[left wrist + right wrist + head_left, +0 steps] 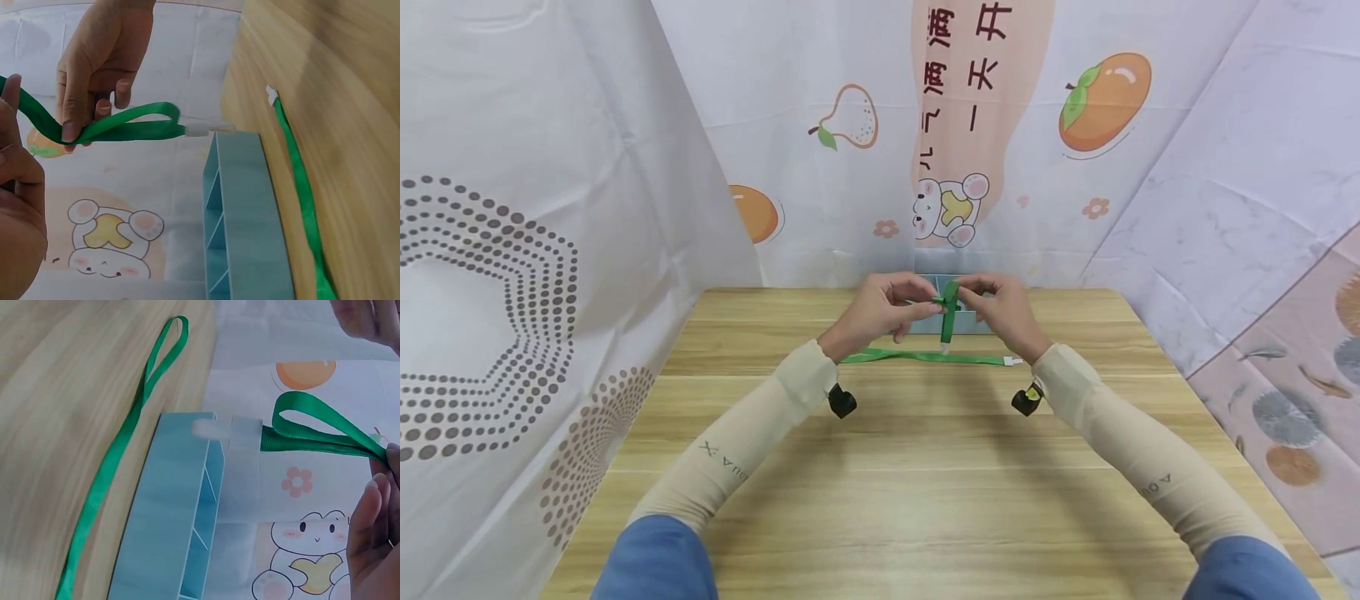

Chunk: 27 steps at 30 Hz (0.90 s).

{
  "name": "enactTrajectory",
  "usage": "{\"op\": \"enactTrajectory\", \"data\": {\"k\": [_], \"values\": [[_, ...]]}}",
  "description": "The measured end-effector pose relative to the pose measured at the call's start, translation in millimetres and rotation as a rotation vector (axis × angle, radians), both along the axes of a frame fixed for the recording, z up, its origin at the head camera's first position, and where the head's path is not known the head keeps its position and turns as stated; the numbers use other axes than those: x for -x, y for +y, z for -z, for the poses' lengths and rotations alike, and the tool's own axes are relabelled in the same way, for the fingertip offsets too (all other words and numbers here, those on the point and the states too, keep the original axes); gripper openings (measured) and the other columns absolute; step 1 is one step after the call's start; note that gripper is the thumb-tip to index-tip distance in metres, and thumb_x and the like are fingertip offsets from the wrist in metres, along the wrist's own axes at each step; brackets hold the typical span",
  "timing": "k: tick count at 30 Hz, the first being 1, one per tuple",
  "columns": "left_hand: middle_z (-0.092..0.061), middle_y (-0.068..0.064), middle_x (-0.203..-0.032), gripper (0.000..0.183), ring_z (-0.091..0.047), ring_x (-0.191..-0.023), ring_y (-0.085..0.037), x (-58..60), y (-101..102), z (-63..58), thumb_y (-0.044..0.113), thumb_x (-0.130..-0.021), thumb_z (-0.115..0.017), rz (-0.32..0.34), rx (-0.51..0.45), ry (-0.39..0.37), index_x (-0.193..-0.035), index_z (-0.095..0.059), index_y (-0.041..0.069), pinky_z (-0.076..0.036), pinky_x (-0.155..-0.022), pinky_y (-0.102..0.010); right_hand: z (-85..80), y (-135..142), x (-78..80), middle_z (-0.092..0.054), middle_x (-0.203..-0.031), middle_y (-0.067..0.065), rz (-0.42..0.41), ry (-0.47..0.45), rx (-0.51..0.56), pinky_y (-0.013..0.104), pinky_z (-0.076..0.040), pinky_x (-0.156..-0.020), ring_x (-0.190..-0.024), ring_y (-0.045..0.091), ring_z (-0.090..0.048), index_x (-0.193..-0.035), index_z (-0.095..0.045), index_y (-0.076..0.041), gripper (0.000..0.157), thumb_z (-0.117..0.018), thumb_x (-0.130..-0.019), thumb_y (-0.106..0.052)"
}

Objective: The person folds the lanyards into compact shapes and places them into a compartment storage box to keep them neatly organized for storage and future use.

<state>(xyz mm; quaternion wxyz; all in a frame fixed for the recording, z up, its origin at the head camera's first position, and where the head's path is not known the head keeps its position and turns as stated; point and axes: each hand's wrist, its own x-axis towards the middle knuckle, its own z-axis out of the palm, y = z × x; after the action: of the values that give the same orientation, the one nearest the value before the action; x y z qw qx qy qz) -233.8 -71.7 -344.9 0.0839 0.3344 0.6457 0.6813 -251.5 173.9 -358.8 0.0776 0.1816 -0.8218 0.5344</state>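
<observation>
A green lanyard (949,321) hangs between the two hands, its white plastic clip (197,130) dangling below. My left hand (891,304) pinches the strap between thumb and fingers, from the left. From the other side, my right hand (998,308) grips the same strap near its upper bend. The strap forms a narrow loop above the clip in both wrist views. Just below and in front, a second green lanyard (925,357) lies stretched across the table, its white end (1012,361) pointing right and a loop at its left end.
Behind the hands, a light blue box (250,206) with slanted dividers stands at the table's back edge, partly hidden in the head view. The wooden table (917,492) meets a printed curtain (865,200) at the back, with more hanging cloth on both sides.
</observation>
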Motion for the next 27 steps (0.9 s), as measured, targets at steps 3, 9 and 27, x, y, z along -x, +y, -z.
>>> {"op": "enactTrajectory", "data": {"k": [3, 9, 27], "values": [[-0.074, -0.013, -0.108, 0.015, -0.046, -0.048, -0.02, -1.6, 0, 4.6, 0.011, -0.093, -0.079, 0.008, 0.006, -0.055, -0.107, -0.074, 0.008, -0.041, -0.046, -0.028, -1.3, 3, 3.0, -0.075, -0.097, 0.005, 0.013, 0.029, -0.007, 0.03, -0.055, -0.061, -0.082, 0.02, -0.061, -0.112, -0.08, -0.013, 0.024, -0.073, -0.099, -0.031], [-0.075, -0.007, -0.106, 0.016, -0.046, -0.051, -0.017, -2.4, 0, 19.2, 0.011, -0.097, -0.074, 0.031, -0.029, -0.19, -0.113, -0.073, 0.01, -0.037, -0.047, -0.026, -7.6, 5, 5.7, -0.074, -0.094, 0.008, 0.024, 0.09, -0.025, 0.029, -0.054, -0.058, -0.079, 0.021, -0.058, -0.111, -0.08, -0.012, 0.02, -0.072, -0.099, -0.027], [-0.077, -0.007, -0.106, 0.041, -0.042, -0.056, -0.014, -0.6, 23, 42.3, 0.022, -0.094, -0.078, -0.188, 0.088, -0.216, -0.133, -0.066, 0.016, -0.034, -0.052, -0.027, -34.8, -1, -2.6, -0.072, -0.092, 0.007, 0.035, 0.153, -0.015, 0.029, -0.056, -0.054, -0.082, 0.029, -0.062, -0.105, -0.079, -0.013, 0.018, -0.075, -0.097, -0.029]]}}
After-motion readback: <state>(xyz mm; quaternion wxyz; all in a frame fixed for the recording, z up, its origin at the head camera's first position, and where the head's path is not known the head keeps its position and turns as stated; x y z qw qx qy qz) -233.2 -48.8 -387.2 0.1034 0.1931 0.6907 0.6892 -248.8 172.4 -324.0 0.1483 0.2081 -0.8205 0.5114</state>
